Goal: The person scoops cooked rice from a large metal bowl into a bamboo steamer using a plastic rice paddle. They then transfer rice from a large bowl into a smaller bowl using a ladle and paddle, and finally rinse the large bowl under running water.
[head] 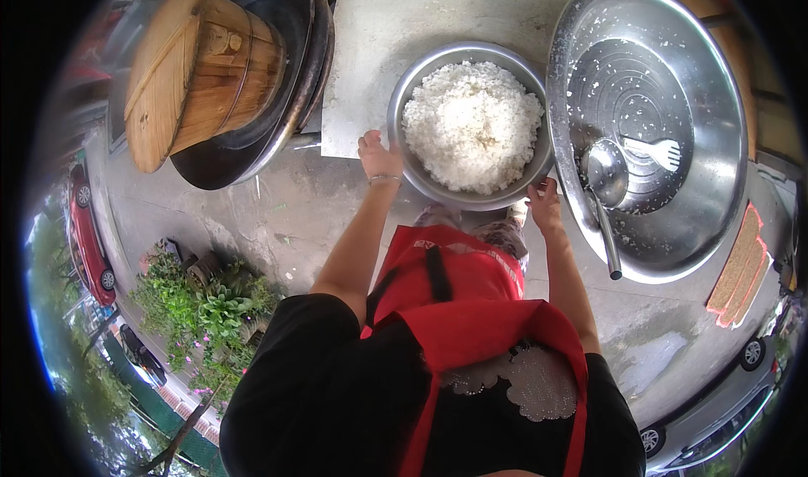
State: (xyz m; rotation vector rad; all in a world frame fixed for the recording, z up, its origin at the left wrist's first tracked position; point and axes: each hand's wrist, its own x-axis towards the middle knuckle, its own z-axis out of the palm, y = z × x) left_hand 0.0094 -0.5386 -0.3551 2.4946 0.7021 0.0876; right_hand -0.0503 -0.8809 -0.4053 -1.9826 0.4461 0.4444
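A steel bowl (pixel 435 194) heaped with cooked white rice (pixel 472 126) stands on a pale board in front of me. My left hand (pixel 379 155) is at the bowl's left side, its fingers raised near the rim; whether it grips the bowl is unclear. At the lower right rim is my right hand (pixel 544 202), with fingers curled against the bowl's edge. Close beside the bowl, on the right, a large steel basin (pixel 713 161) holds scattered rice grains, a steel ladle (pixel 607 174) and a white plastic fork-shaped scoop (pixel 664 153).
At the left, a lidded wooden rice steamer (pixel 233 66) sits in a dark wok (pixel 221 155). The board (pixel 379 9) lies under the bowl. Potted plants (pixel 221 306) stand on the concrete floor, and brown mats (pixel 738 265) lie at the right. Parked cars show at both sides.
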